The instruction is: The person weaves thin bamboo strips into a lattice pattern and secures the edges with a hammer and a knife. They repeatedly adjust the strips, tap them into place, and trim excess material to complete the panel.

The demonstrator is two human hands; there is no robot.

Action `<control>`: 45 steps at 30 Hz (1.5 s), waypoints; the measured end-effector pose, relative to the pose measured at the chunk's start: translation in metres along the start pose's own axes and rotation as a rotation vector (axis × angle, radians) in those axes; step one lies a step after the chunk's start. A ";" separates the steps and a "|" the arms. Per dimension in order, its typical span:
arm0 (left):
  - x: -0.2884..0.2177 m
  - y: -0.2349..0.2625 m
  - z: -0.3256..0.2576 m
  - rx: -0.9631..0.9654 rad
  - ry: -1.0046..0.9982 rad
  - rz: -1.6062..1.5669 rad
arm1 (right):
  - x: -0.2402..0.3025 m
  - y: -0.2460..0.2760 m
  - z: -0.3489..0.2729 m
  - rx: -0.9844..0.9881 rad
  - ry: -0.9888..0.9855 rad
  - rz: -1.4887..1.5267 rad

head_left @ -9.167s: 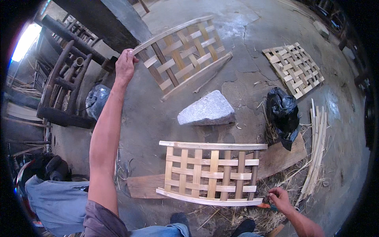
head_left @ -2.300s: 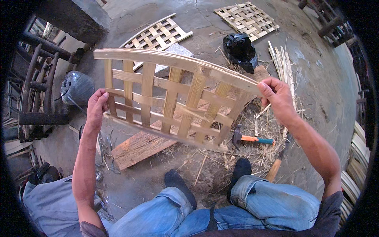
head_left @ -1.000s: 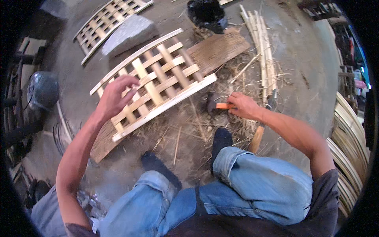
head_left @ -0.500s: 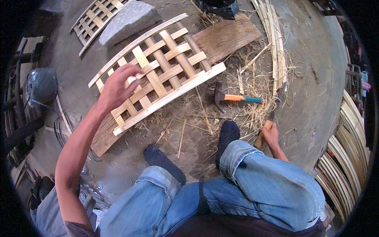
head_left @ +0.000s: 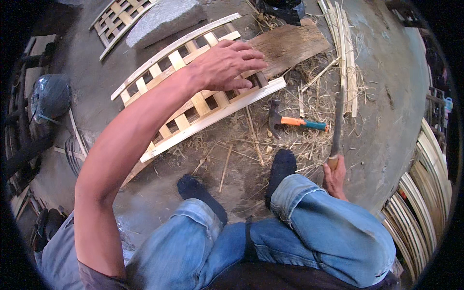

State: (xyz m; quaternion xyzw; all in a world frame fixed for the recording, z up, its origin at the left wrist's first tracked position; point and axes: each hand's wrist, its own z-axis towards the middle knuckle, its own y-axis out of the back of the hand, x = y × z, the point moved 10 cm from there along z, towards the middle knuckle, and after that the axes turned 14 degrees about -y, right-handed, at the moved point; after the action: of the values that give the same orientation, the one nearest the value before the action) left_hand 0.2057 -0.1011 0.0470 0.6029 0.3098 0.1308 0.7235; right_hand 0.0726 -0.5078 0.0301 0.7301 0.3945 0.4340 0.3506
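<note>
A woven panel of pale bamboo strips (head_left: 199, 103) between two long rails rests on a rough wooden plank (head_left: 295, 46). Over its right part reaches my left hand (head_left: 231, 65), fingers spread and nothing in them; I cannot tell whether it touches the strips. My right hand (head_left: 334, 176) is closed round the wooden handle of a machete (head_left: 337, 126), by my right knee. Its long dark blade points away from me. Between the panel and the machete lies a claw hammer (head_left: 299, 123) with an orange and teal handle, on the shavings.
Bamboo shavings (head_left: 309, 104) litter the ground. Long split strips (head_left: 344, 53) lie at far right. A grey stone block (head_left: 164, 21) and a second woven panel (head_left: 121, 21) are at far left. Curved bamboo strips (head_left: 415, 212) are stacked at right, and a plastic-wrapped bundle (head_left: 50, 99) stands at left.
My left hand has moved right across the panel, its fingers spreading. The machete in my right hand has risen, and more of its blade shows.
</note>
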 end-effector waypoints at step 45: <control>0.033 -0.027 -0.042 -0.117 0.359 -0.009 | 0.145 -0.062 0.080 0.339 0.498 -0.436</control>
State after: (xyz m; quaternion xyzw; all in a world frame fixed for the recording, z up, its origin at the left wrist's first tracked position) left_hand 0.2014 -0.0558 0.0078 0.5256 0.4284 0.2507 0.6910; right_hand 0.1736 -0.3665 -0.0016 0.5486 0.6803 0.4419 0.2021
